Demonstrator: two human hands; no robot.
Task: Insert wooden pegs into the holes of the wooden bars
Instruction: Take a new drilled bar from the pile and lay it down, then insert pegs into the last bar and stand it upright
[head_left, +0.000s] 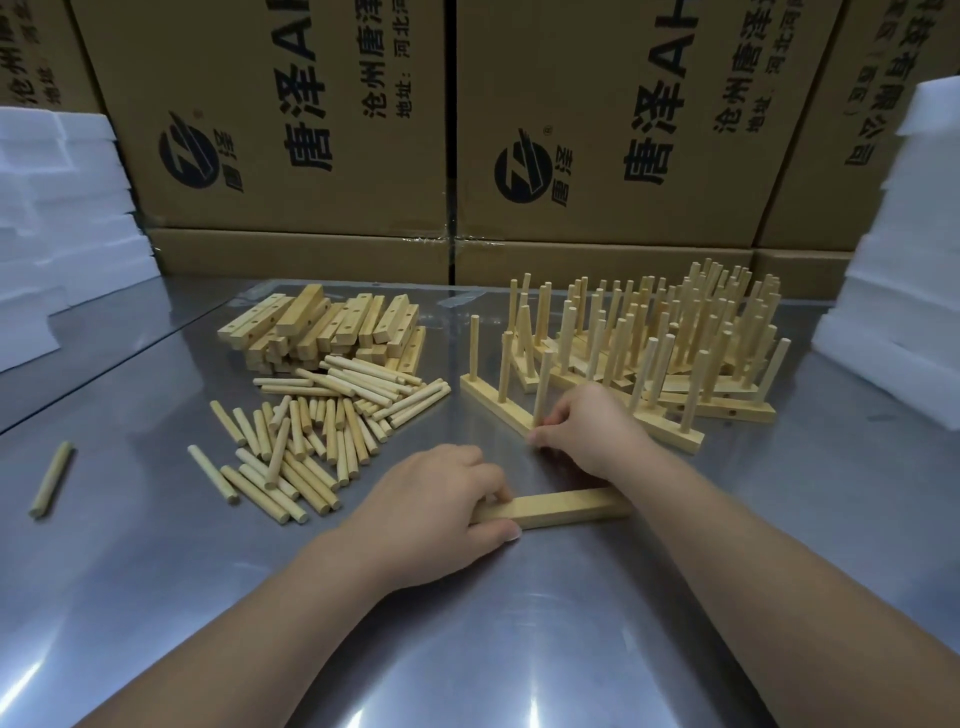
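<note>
3-peg bar (485, 397), 1 blank bar (563, 506)

Shiny steel table (467, 649) w/ printed cardboard boxes (291, 119) stacked behind, white foam stacks (62, 208) both sides.

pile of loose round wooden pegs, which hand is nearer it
Left. The left hand grips a plain wooden bar just beside the pile; the right hand sits farther right, holding a pegged wooden bar.
</note>
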